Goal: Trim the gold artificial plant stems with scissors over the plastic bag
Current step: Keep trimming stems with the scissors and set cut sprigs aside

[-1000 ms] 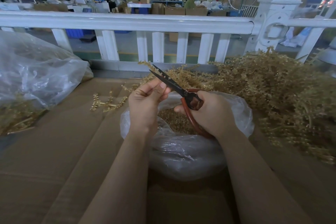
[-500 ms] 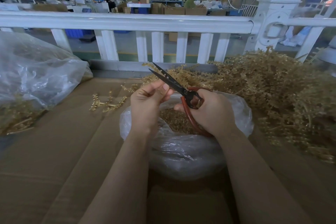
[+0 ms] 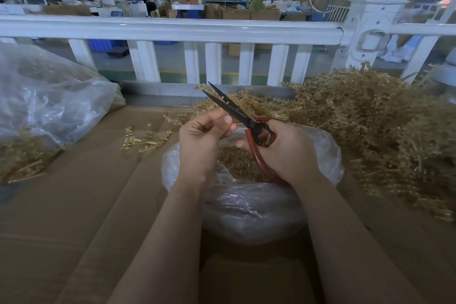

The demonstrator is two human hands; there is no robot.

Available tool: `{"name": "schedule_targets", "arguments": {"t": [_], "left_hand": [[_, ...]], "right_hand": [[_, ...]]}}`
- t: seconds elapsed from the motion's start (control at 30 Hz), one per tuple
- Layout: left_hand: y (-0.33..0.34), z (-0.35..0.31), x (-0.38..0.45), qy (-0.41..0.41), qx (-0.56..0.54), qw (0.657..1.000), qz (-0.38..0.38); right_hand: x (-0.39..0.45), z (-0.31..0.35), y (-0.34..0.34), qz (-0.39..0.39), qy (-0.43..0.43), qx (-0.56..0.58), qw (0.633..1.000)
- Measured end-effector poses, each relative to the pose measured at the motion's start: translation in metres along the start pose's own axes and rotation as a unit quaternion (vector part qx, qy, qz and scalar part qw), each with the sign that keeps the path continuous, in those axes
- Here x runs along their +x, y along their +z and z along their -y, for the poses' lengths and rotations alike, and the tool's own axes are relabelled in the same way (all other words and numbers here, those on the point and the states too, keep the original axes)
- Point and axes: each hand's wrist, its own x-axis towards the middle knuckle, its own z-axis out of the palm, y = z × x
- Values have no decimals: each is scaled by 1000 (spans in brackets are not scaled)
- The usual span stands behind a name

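My right hand [image 3: 286,150] grips the red handles of black-bladed scissors [image 3: 229,108], whose blades are slightly apart and point up and left. My left hand [image 3: 202,136] pinches a thin gold stem [image 3: 232,128] between thumb and fingers right beside the blades' base. Both hands hover over a clear plastic bag [image 3: 246,205] holding gold trimmings [image 3: 237,163]. A big pile of gold artificial stems [image 3: 365,126] lies to the right and behind.
A trimmed gold sprig [image 3: 145,139] lies on the cardboard surface [image 3: 74,205] to the left. A large clear bag [image 3: 49,101] with more gold stems sits at far left. A white railing [image 3: 172,29] runs across behind the work area.
The scissor blades have opened a little and tilted more upright. My left hand's fingers have shifted on the stem, staying at the blades' base.
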Motion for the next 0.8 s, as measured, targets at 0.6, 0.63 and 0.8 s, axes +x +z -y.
{"name": "schedule_targets", "arguments": {"t": [0.6,0.63,0.8], "left_hand": [[3,3,-1,-92,-14,995,32],[4,3,-1,-92,6,995,42],[12,4,-5,-88,69,990,86]], "right_hand": [[5,2,-1,13,108,183,977],[6,2,-1,14,112,210,971],[9,1,-1,17,132,284,950]]}}
